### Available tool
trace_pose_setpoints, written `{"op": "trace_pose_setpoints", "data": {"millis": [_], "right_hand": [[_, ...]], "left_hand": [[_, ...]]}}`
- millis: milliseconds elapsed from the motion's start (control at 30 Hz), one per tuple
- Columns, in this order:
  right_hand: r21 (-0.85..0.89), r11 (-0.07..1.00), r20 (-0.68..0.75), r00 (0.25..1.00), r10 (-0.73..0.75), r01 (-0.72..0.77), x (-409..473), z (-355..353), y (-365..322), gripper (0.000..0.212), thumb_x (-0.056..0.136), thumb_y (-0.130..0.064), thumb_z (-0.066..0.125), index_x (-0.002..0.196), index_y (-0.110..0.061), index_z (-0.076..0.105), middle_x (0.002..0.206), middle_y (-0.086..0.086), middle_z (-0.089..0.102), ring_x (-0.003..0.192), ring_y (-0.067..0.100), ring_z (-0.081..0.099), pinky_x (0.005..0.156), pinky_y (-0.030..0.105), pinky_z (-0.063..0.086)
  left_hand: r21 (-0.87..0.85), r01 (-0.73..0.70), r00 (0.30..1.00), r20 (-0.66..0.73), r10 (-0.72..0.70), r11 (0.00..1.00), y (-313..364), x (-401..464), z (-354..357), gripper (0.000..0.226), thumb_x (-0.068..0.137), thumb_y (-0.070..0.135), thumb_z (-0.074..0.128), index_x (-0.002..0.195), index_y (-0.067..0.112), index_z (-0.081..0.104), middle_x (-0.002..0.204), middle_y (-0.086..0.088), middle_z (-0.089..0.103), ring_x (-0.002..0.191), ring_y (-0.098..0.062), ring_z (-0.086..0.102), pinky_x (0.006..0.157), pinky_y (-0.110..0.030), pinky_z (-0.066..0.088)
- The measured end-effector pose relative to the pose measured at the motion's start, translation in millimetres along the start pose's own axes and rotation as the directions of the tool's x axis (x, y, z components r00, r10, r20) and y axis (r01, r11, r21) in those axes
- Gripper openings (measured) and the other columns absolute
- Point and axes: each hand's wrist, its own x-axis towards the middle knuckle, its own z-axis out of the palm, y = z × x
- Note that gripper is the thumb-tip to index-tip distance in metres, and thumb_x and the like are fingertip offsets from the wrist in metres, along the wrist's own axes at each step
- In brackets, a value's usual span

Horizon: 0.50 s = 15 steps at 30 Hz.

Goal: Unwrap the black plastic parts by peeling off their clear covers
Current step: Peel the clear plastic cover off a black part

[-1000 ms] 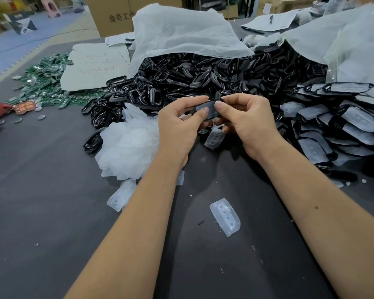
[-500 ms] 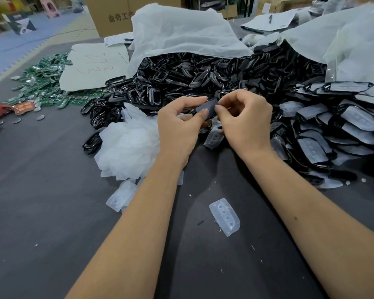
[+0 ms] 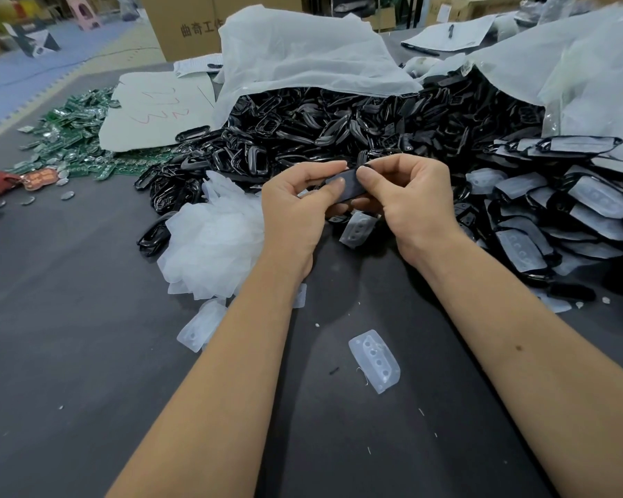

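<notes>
**Black part pinched between both hands above the dark table**

Left hand point(image 3: 295, 206): fingers curled, thumb and forefinger pinching the left end of a small black plastic part point(image 3: 342, 186). Right hand point(image 3: 414, 203): fingers curled as well, thumb pressed on the part's right end, forefinger bent over its top edge. Part held roughly level, raised off the table point(image 3: 69, 354), in front of the big heap of bare black parts point(image 3: 339, 127). Greyish face of the part turned toward the camera; whether a clear cover remains on it, impossible to tell.

Right of the hands, well apart from them: a stack of wrapped parts point(image 3: 554, 217), each black with a pale clear cover on top. Just left of the left wrist: a mound of loose peeled covers point(image 3: 213, 242), milky white. Single clear cover point(image 3: 374, 361) lying flat on the table between the two forearms, four small round dimples in a row. Another cover point(image 3: 358, 228) just below the hands, partly hidden. One more point(image 3: 198, 328) beside the left forearm, near the foot of the mound.

Behind the heap: a crumpled translucent bag point(image 3: 303, 55), a second bag point(image 3: 572, 77) at far right. Far left: scattered green circuit boards point(image 3: 69, 145), a white sheet with red scribble point(image 3: 152, 109) next to them. Cardboard box point(image 3: 184, 26) at the back edge.
</notes>
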Motion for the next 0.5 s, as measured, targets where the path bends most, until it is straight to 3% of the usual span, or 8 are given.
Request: {"op": "trace_pose_setpoints", "data": {"millis": [167, 300, 367, 433, 500], "right_hand": [[-0.039, 0.998, 0.045, 0.998, -0.049, 0.05, 0, -2, -1, 0.006, 0.093, 0.004, 0.072, 0.088, 0.001, 0.07, 0.066, 0.002, 0.075, 0.059, 0.019, 0.076, 0.056, 0.023, 0.059], [-0.027, 0.999, 0.096, 0.995, -0.02, 0.023, 0, -5, -2, 0.015, 0.103, -0.003, 0.06, 0.097, 0.003, 0.072, 0.083, 0.015, 0.078, 0.071, 0.029, 0.078, 0.062, 0.031, 0.063], [-0.218, 0.963, 0.075, 0.987, -0.145, 0.158, 1, -6, 0, 0.019, 0.105, -0.005, 0.055, 0.105, 0.0, 0.073, 0.091, 0.014, 0.076, 0.075, 0.023, 0.077, 0.063, 0.035, 0.064], [-0.506, 0.746, 0.165, 0.897, -0.41, 0.434, 0, -9, -1, 0.024, 0.097, 0.001, 0.058, 0.113, -0.006, 0.074, 0.099, 0.004, 0.072, 0.086, 0.012, 0.071, 0.075, 0.032, 0.062], [-0.617, 0.492, 0.342, 0.772, -0.535, 0.614, 0, -12, -1, 0.035, 0.085, 0.005, 0.065, 0.115, -0.01, 0.075, 0.107, 0.003, 0.067, 0.097, 0.014, 0.063, 0.088, 0.027, 0.054]], "left_hand": [[-0.022, 0.005, 1.0, -0.013, -0.006, 1.0, 0, 0, 0, 0.021, 0.092, -0.009, 0.068, 0.097, 0.008, 0.079, 0.091, -0.009, 0.076, 0.082, -0.016, 0.073, 0.064, -0.025, 0.058], [0.009, -0.019, 0.998, -0.057, 0.02, 1.0, -1, 1, 0, 0.021, 0.091, -0.008, 0.07, 0.097, 0.01, 0.079, 0.086, -0.005, 0.077, 0.076, -0.011, 0.073, 0.063, -0.021, 0.056], [0.005, -0.013, 0.996, -0.084, 0.013, 1.0, -1, 1, 0, 0.02, 0.091, -0.008, 0.071, 0.098, 0.009, 0.079, 0.09, -0.012, 0.078, 0.076, -0.015, 0.074, 0.065, -0.022, 0.058], [-0.014, -0.002, 0.995, -0.098, 0.001, 1.0, -1, 1, 1, 0.018, 0.091, -0.009, 0.072, 0.1, 0.005, 0.078, 0.089, -0.014, 0.077, 0.073, -0.018, 0.073, 0.067, -0.024, 0.059], [-0.052, 0.027, 0.994, -0.109, -0.032, 0.998, 1, 2, 1, 0.017, 0.091, -0.009, 0.071, 0.1, 0.003, 0.077, 0.084, -0.012, 0.076, 0.068, -0.017, 0.071, 0.066, -0.023, 0.058]]}}
